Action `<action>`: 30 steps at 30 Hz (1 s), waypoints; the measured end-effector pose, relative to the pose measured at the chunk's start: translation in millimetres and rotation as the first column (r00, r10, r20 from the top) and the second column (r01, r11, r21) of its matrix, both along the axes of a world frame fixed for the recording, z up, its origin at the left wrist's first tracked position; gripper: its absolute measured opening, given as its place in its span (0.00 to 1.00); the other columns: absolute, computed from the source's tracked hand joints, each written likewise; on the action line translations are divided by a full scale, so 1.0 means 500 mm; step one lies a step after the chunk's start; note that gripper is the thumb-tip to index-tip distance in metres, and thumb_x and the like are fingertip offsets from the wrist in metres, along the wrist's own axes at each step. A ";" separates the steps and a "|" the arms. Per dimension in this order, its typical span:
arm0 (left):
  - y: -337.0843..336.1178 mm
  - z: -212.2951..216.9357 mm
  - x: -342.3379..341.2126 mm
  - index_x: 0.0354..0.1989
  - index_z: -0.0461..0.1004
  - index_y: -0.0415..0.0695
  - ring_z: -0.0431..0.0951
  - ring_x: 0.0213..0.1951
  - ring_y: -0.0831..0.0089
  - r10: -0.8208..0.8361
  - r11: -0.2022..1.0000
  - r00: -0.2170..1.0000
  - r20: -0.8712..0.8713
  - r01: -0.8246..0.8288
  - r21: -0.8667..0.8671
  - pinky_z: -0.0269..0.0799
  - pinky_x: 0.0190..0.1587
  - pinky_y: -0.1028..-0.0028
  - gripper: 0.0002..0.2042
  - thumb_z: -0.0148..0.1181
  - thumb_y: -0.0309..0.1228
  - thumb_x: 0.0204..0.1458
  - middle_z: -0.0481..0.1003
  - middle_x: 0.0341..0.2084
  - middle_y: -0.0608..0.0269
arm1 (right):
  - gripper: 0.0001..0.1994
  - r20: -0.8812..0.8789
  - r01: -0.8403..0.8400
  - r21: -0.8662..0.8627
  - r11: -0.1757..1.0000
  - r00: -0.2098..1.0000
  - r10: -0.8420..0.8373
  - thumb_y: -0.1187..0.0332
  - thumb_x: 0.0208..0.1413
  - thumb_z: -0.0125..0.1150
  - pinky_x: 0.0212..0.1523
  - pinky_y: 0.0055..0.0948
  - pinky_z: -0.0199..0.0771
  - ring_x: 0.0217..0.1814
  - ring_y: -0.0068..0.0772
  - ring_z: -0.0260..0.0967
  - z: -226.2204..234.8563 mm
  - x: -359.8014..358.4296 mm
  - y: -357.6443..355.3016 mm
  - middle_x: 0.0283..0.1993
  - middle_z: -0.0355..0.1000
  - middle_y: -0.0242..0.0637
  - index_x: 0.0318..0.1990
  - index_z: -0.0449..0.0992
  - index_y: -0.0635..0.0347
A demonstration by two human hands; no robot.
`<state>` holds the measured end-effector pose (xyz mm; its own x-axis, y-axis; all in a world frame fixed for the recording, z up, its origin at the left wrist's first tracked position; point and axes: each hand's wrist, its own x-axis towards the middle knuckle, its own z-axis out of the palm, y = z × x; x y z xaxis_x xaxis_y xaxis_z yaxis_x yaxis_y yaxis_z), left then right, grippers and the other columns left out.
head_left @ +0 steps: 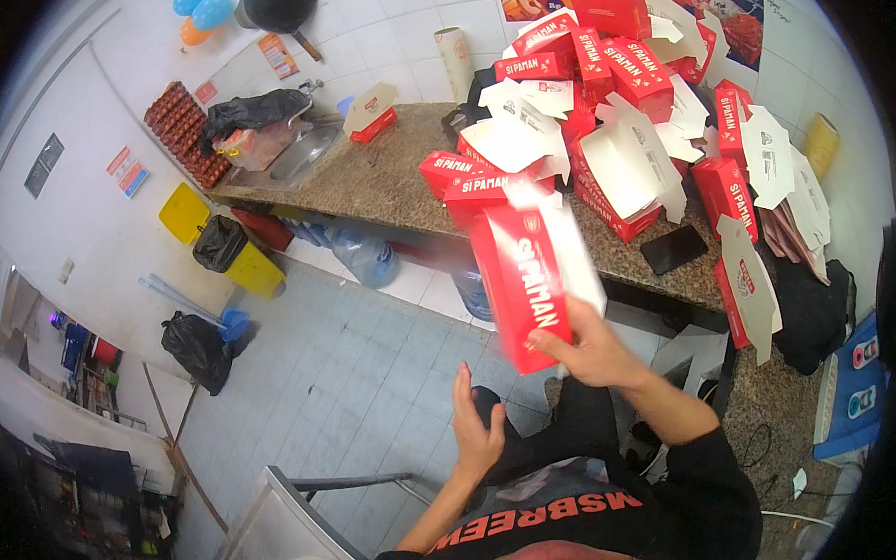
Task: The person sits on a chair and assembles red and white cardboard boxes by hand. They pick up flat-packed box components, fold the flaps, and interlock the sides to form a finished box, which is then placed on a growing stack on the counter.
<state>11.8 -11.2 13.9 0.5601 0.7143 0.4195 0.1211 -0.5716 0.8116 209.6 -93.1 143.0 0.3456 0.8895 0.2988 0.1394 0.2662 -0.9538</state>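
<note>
Your right hand's [592,352] fingers hold a red box [515,282] (it looks a bit blurry) in front of the counter [397,175]. Your left hand [476,434] holds nothing, thumb spread wide. Red-and-white boxes [620,148] and a black phone [674,250] sit on the counter.

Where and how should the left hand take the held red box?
Probably by the left long edge of the red box, from the left: that side is free, the right hand grips the lower right part, and the open left hand is below.
</note>
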 end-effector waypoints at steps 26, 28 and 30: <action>-0.019 -0.466 -0.150 0.51 0.79 0.51 0.63 0.64 0.45 -0.178 0.968 0.742 -0.647 0.250 0.020 0.57 0.63 0.46 0.18 0.59 0.45 0.57 0.73 0.57 0.56 | 0.16 0.669 0.661 0.156 0.734 0.476 -0.571 0.63 0.57 0.66 0.42 0.33 0.78 0.39 0.33 0.77 0.089 0.355 -0.137 0.38 0.79 0.42 0.49 0.77 0.60; -0.022 -0.452 -0.146 0.51 0.79 0.51 0.63 0.63 0.46 -0.171 0.968 0.727 -0.665 0.251 0.026 0.57 0.63 0.46 0.17 0.60 0.44 0.57 0.73 0.57 0.58 | 0.08 0.551 0.766 0.430 0.479 0.198 -0.811 0.65 0.60 0.63 0.34 0.27 0.76 0.34 0.21 0.76 0.140 0.417 -0.211 0.31 0.79 0.34 0.41 0.79 0.60; -0.018 -0.446 -0.137 0.51 0.79 0.51 0.63 0.63 0.46 -0.199 0.960 0.719 -0.666 0.279 0.014 0.57 0.63 0.46 0.17 0.60 0.44 0.57 0.73 0.57 0.58 | 0.08 0.487 0.836 0.501 0.226 -0.056 -0.872 0.66 0.59 0.64 0.36 0.27 0.77 0.33 0.23 0.76 0.155 0.570 -0.346 0.30 0.78 0.37 0.42 0.80 0.59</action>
<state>-57.0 -20.3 -209.2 0.8691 0.4920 -0.0505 0.4443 -0.7318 0.5168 494.4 -266.3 220.3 0.5608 0.0294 0.8274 0.7355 -0.4765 -0.4817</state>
